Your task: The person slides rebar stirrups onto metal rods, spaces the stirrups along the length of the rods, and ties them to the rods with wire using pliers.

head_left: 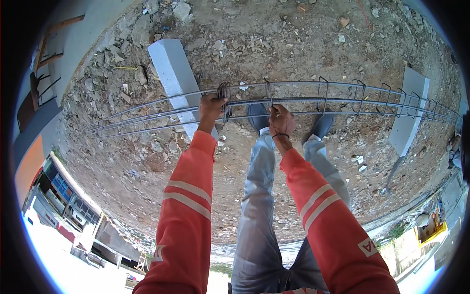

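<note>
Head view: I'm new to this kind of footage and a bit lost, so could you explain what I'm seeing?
There is no machine here. One camera, worn on a person's head, looks down past their red sleeves at two bare hands. The left grip seems to hold the bunched metal loops on some long metal bars. The right grip is at the bars, beside a single loop; its exact hold is hidden. Below is stony ground, with a left grey block and a right grey block that the bars cross over.
</note>
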The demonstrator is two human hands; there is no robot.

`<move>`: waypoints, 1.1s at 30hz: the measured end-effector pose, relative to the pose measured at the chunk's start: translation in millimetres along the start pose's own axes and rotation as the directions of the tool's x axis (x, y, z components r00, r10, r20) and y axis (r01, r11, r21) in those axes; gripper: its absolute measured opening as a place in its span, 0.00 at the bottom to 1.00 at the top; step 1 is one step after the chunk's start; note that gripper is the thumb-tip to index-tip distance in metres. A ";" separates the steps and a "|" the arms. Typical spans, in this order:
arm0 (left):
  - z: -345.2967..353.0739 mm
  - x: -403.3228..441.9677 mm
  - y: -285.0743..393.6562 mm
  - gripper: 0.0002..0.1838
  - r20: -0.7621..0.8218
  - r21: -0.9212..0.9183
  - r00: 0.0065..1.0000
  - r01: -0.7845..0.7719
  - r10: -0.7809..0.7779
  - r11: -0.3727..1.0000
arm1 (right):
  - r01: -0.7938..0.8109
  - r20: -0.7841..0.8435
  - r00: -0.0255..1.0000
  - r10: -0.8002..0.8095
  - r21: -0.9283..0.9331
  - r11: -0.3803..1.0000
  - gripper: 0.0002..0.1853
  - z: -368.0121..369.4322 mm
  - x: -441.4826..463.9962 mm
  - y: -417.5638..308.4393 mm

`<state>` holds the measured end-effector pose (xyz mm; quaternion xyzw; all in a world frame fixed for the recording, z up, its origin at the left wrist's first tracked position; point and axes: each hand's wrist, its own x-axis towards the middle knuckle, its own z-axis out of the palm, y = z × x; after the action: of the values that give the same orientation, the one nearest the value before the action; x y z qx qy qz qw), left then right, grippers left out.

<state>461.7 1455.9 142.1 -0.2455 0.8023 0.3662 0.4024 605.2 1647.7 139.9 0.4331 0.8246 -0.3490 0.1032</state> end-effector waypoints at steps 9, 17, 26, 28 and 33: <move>2.9 -2.2 5.7 0.11 -0.005 -0.032 1.000 -0.012 0.011 0.999 | -0.017 0.102 0.995 0.015 0.013 1.000 0.10 -20.8 17.9 -0.4; 20.1 -4.3 10.6 0.13 -0.073 0.067 0.996 -0.041 0.046 0.997 | -0.005 0.178 0.984 0.024 -0.102 0.995 0.12 -19.8 21.4 -7.9; 18.7 14.3 -0.6 0.11 0.103 0.006 0.995 -0.008 0.008 1.000 | 0.004 0.157 0.988 -0.011 0.044 0.999 0.11 -25.1 -7.7 -40.9; 13.6 10.6 7.7 0.12 0.095 0.014 0.995 -0.014 0.013 1.000 | 0.074 0.179 0.980 -0.087 0.077 0.994 0.12 0.3 -18.3 -45.5; -7.0 21.4 -13.4 0.13 0.080 0.019 0.996 -0.047 0.046 0.999 | -0.073 0.228 0.973 0.045 0.113 0.991 0.17 50.7 -37.3 -80.4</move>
<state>455.8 1440.1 122.0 -0.2078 0.7948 0.3767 0.4281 557.8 1559.4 159.3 0.4206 0.7717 -0.4419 0.1798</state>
